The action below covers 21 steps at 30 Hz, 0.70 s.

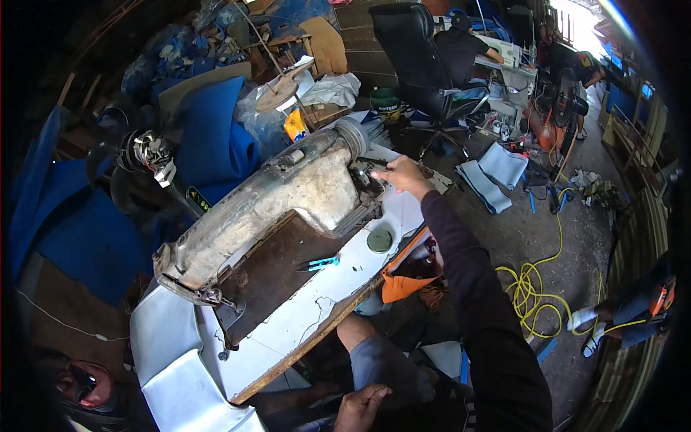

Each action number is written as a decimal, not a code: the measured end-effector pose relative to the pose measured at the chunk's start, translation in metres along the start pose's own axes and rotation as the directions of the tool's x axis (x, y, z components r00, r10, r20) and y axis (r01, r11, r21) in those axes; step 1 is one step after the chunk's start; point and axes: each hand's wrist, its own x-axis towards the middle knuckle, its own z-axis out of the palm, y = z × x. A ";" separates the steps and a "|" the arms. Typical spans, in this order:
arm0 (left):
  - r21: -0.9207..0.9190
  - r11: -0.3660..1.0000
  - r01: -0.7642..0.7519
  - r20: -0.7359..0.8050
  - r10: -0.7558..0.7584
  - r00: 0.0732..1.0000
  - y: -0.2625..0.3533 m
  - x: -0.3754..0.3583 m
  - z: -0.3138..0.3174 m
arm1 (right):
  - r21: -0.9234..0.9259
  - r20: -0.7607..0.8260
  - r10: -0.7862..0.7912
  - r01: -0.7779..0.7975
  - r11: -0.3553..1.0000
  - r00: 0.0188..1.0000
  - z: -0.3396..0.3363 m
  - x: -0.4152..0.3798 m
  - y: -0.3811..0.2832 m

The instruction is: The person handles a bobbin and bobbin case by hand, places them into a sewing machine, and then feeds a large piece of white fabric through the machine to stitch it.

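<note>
Head view: the sewing machine [266, 194] rests on the white table [299, 324], alongside the cut-out. The work in hand looks like handling parts at its wheel end: the right hand [403, 175] reaches in just below the wheel [353, 137], fingers close together at a dark part. Whether they grip it or only touch it, I can't tell. Such close work calls for fingertip care — the housing and wheel crowd that spot. The left hand [363, 407] is loosely curled low by the lap; I can't tell if it holds anything.

Blue snips [320, 264] lie at the cut-out's edge, a round green tin [379, 240] nearby. Grey sheeting [169, 327] covers the table's far-left corner — a yellow cord [529, 284] coils on the floor.
</note>
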 end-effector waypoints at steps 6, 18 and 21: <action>0.023 1.000 -0.003 0.001 0.003 1.000 0.006 -0.006 -0.003 | 0.247 0.165 -0.048 0.005 0.969 0.985 -0.020 0.001 0.026; 0.186 0.969 -0.161 -0.012 0.166 0.986 -0.002 -0.014 -0.001 | -0.184 0.048 -0.093 0.101 0.978 0.994 -0.010 -0.022 0.019; 0.219 0.964 -0.150 0.004 0.153 0.988 -0.001 -0.014 -0.002 | -0.110 0.068 -0.085 0.092 0.990 0.994 -0.014 -0.031 0.016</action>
